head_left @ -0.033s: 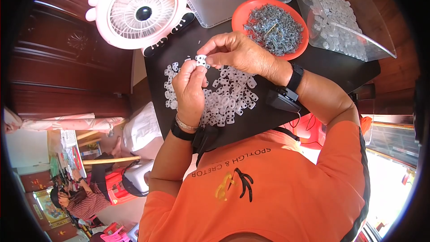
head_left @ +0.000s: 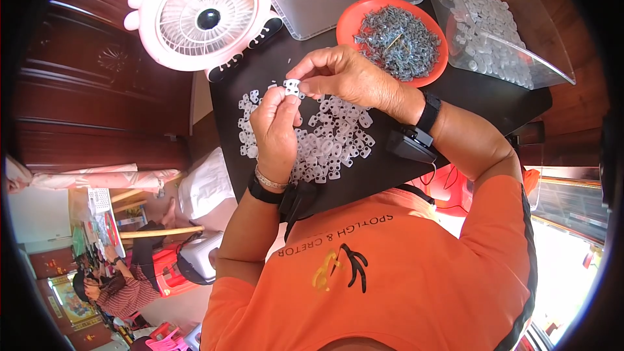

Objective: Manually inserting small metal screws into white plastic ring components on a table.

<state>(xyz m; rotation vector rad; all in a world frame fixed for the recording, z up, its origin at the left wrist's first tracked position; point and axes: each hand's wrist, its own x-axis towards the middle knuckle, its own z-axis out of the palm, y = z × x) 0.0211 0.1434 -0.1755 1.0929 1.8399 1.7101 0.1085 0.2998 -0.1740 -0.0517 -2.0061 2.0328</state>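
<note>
A small white plastic piece with dark round holes [head_left: 292, 86] is pinched between the fingers of both my hands, above the dark table. My left hand [head_left: 276, 123] grips its lower edge with thumb and fingertips. From the right, my right hand [head_left: 341, 77] closes thumb and index finger on its other side. Whether the right fingers also hold a smaller part cannot be made out. Under and beside my hands lies a loose heap of similar white pieces with holes [head_left: 331, 146].
A red plate [head_left: 344, 25] heaped with small grey-blue parts [head_left: 398, 42] stands beyond my right hand. Farther right is a clear bin [head_left: 549, 68] of translucent round pieces [head_left: 487, 26]. A pink fan [head_left: 208, 19] and a clear tub [head_left: 312, 26] stand at the back. Another person [head_left: 130, 292] sits at lower left.
</note>
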